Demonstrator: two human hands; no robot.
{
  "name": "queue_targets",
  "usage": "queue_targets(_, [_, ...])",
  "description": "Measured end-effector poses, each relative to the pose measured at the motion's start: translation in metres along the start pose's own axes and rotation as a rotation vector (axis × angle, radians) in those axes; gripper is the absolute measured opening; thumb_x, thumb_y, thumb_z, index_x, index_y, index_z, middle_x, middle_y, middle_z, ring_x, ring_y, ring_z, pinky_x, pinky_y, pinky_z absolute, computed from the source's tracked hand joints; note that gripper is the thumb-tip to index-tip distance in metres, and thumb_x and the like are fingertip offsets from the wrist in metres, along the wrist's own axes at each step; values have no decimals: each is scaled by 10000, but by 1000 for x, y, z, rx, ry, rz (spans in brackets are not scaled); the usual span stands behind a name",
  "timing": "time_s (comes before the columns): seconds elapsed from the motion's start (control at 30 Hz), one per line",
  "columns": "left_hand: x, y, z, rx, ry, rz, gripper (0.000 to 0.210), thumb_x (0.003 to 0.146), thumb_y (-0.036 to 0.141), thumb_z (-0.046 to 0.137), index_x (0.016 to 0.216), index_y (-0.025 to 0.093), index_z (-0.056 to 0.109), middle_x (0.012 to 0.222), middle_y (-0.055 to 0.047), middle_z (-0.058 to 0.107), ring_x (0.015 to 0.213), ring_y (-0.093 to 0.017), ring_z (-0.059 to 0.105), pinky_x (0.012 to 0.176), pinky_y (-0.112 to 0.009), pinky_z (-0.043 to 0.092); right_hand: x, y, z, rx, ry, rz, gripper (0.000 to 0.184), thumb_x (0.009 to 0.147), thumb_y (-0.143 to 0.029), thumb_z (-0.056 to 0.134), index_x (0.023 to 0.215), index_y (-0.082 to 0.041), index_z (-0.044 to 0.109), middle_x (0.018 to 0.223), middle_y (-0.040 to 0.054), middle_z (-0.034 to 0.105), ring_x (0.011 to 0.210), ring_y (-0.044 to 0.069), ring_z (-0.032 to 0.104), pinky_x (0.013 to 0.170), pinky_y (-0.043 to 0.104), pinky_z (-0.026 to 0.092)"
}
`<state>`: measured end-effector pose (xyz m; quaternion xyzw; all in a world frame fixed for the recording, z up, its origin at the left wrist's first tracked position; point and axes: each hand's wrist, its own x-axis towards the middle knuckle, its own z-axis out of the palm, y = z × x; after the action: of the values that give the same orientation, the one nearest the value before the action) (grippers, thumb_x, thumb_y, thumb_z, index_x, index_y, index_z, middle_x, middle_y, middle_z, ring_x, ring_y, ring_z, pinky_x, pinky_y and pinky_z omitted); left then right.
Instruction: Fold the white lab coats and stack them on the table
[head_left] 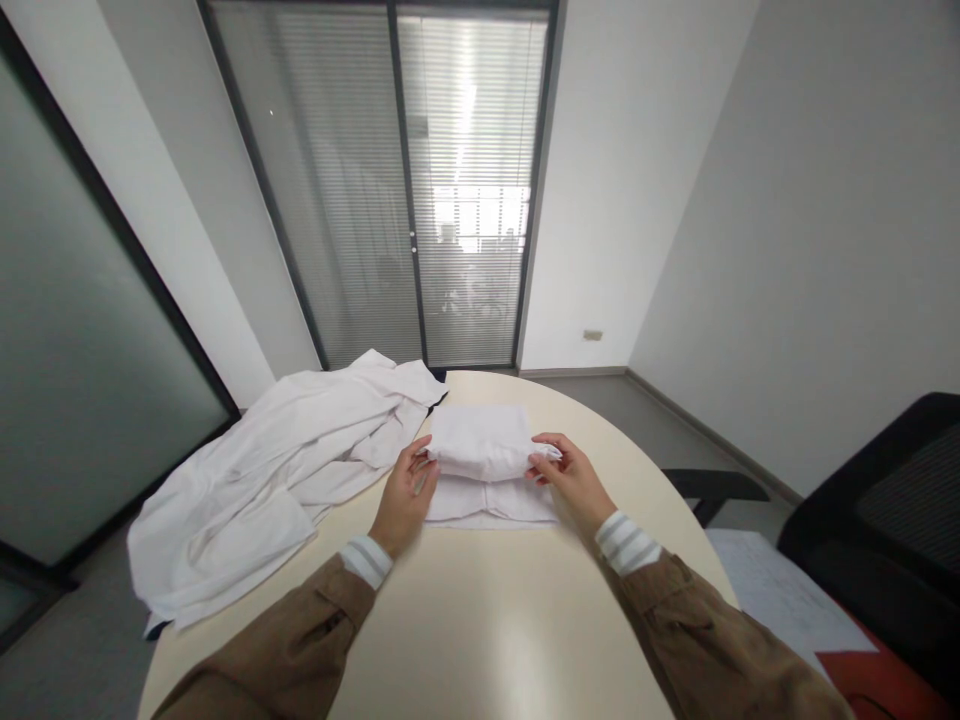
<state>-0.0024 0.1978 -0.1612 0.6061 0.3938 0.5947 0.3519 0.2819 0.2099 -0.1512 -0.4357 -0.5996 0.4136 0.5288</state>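
Observation:
A white garment (480, 425), folded into a neat rectangle, lies on the round cream table in front of me. Its near part is turned up in a raised fold, and a flat layer with a line down the middle shows below that. At the fold's left end, my left hand (409, 490) pinches the cloth between thumb and fingers. My right hand (570, 475) grips the opposite end, with a bit of fabric sticking out between its fingers. The undersides of the layers are hidden.
A loose heap of white clothing (277, 460) covers the table's left side, with dark edges peeking out. The table (487, 620) has a rounded far edge. To the right stand a black chair (885, 520) and papers (787, 590) over something red.

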Motion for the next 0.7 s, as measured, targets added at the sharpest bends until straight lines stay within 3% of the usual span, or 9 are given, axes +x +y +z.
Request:
queue_targets(0.07, [-3, -2, -3, 39, -4, -24, 496, 838, 310, 679, 1297, 198, 528, 1161, -97, 631, 1114, -207, 622, 1000, -376, 518, -1, 4, -6, -145, -53, -76, 457, 765, -432, 756, 1130, -229, 570, 939, 30, 683, 740, 177, 686, 624, 287, 534])
queue_targets(0.2, [-10, -3, -9, 189, -95, -17, 501, 813, 251, 661, 1298, 200, 546, 1167, -89, 605, 1032, -203, 634, 891, -354, 571, -7, -5, -16, -602, -188, -313, 173, 805, -269, 685, 970, -223, 659, 912, 32, 686, 761, 165, 634, 693, 293, 485])
queue_targets(0.3, [-13, 2, -13, 509, -126, 86, 434, 783, 217, 665, 1216, 222, 637, 1063, -71, 564, 959, -223, 613, 804, -367, 580, -12, -20, -16, -870, -259, -488, 168, 780, -226, 686, 948, -222, 679, 950, 57, 687, 883, 210, 607, 813, 348, 450])
queue_targets(0.37, [-13, 8, -15, 755, -102, 191, 373, 743, 202, 710, 1115, 232, 695, 1069, -85, 539, 990, -267, 585, 859, -431, 546, -15, -30, -13, -996, -294, -563, 218, 758, -279, 729, 964, -226, 684, 1027, 84, 681, 986, 257, 572, 864, 395, 416])
queue_targets(0.43, [-14, 15, -16, 934, -93, 305, 324, 711, 184, 748, 1030, 229, 713, 1214, -124, 524, 1121, -334, 531, 956, -498, 473, -17, -35, -10, -1066, -316, -598, 272, 764, -363, 748, 992, -231, 680, 1114, 100, 670, 1080, 296, 532, 905, 432, 386])
queue_targets(0.53, [-14, 22, -14, 1040, -174, 417, 277, 724, 158, 737, 989, 220, 683, 1342, -129, 531, 1221, -366, 476, 989, -510, 407, -19, -37, -1, -1102, -337, -629, 348, 811, -379, 713, 1115, -226, 645, 1222, 111, 644, 1178, 306, 490, 963, 450, 355])
queue_targets(0.63, [-13, 27, -11, 1083, -272, 442, 261, 779, 137, 677, 1026, 216, 647, 1179, -100, 645, 1110, -318, 546, 947, -482, 391, -21, -33, 12, -1139, -362, -633, 398, 844, -250, 656, 1235, -213, 590, 1242, 107, 638, 1170, 277, 500, 962, 415, 356])
queue_targets(0.7, [-10, 29, -8, 1123, -330, 453, 192, 812, 105, 621, 975, 206, 640, 1000, -73, 676, 979, -283, 578, 895, -452, 394, -22, -30, 21, -1191, -380, -608, 353, 860, -178, 618, 1211, -210, 598, 1151, 92, 667, 1075, 255, 537, 900, 383, 370])
